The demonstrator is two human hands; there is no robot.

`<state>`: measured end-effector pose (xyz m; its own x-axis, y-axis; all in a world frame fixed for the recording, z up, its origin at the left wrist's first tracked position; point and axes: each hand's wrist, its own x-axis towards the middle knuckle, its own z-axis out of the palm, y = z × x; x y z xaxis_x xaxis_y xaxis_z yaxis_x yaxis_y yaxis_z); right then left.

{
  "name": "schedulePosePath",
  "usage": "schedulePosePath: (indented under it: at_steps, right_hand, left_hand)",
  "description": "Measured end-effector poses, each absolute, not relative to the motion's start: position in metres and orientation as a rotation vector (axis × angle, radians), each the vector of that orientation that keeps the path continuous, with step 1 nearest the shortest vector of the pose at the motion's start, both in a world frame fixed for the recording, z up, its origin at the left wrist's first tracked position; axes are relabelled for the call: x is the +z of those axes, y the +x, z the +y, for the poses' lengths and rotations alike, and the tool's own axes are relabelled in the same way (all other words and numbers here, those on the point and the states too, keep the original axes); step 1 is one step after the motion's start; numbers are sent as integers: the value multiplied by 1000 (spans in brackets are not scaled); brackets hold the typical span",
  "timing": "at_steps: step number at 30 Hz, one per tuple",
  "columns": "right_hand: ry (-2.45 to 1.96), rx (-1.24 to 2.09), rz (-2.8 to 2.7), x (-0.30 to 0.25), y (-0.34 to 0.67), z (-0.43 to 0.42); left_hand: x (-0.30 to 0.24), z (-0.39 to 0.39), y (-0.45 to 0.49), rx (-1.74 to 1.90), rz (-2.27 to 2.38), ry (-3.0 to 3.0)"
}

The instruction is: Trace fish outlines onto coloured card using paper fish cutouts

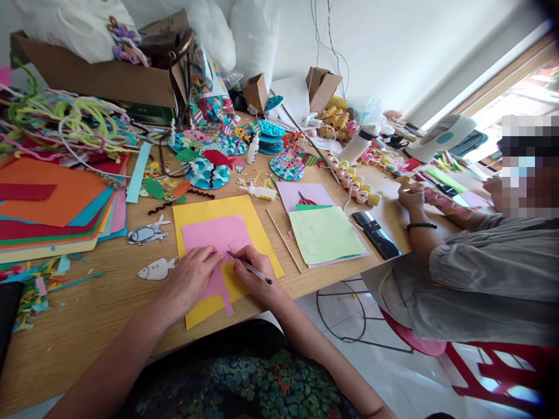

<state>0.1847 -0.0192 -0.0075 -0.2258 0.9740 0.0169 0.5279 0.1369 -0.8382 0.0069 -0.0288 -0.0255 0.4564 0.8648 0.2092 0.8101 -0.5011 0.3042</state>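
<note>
A pink paper sheet (218, 235) lies on a yellow sheet (236, 212) on the wooden table (87, 314). My left hand (190, 279) rests flat on the pink paper, fingers stretched out, pressing it down. My right hand (253, 270) is closed around a pencil (251, 269), its tip touching the pink paper where a faint drawn outline shows. Two paper fish cut-outs (151, 250) lie just left of the yellow sheet.
A stack of coloured paper (56, 209) sits at left, pipe cleaners (65, 125) and a cardboard box (96, 75) behind. Green paper (325, 235), a wooden stick (283, 241), a phone (376, 234), glue bottles and paper fish plates fill the middle. Another person (480, 262) works at right.
</note>
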Motion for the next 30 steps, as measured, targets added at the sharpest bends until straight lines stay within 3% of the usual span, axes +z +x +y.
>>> schedulePosePath:
  at_steps: [30]
  right_hand:
    - [-1456, 974, -1827, -7, 184, -20]
  left_hand:
    - [-25, -30, 8, 514, 1488, 2519]
